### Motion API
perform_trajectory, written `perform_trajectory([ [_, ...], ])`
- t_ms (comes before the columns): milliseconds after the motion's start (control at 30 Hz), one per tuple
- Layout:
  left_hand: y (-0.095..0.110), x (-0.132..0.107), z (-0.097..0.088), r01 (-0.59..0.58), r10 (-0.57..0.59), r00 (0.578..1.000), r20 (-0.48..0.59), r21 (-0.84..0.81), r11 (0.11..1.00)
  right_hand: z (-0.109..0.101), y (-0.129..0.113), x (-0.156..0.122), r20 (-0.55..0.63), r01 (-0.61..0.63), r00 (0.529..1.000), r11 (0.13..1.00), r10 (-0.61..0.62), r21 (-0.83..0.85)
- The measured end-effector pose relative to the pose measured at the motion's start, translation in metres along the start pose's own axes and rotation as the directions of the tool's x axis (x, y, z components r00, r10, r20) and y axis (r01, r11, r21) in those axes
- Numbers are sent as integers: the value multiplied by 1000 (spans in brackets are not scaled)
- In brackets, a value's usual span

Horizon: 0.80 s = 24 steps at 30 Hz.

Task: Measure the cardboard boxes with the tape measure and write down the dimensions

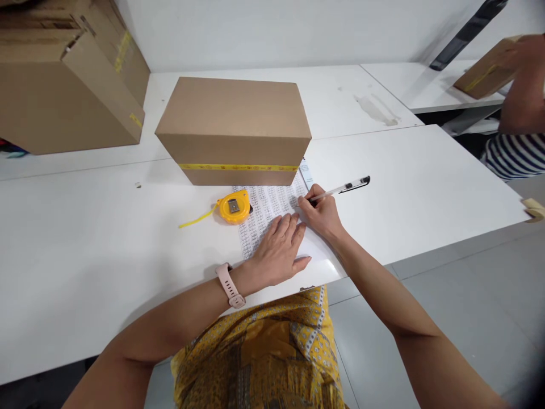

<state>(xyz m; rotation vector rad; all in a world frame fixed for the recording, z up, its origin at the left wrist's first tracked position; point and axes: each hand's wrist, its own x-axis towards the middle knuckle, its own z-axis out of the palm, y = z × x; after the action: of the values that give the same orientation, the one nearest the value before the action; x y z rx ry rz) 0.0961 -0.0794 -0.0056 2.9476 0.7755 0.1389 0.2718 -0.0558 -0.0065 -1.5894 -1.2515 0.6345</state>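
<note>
Head view: we have a thin white sheet [269, 205] at the desk's [409, 187] near edge, packed with marks too small to read. Our left hand [279, 250] lies flat on it, fingers slightly apart, thumb out. Our right hand [321, 213] pinches a slim clear-barrelled pen [349, 186], black-ended. Toward the desk's back edge: smooth brown cardboard box [238, 111], yellow tape band [238, 167], print illegible. Rounded yellow plastic tape measure [234, 207], metal clip, by the sheet's left edge.
</note>
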Motion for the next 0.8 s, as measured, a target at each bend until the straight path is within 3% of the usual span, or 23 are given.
perform_trajectory([
  [800, 0, -1, 3, 7, -6, 999, -39, 26, 1000, -1, 1, 1, 6, -21, 1000, 999, 21, -29],
])
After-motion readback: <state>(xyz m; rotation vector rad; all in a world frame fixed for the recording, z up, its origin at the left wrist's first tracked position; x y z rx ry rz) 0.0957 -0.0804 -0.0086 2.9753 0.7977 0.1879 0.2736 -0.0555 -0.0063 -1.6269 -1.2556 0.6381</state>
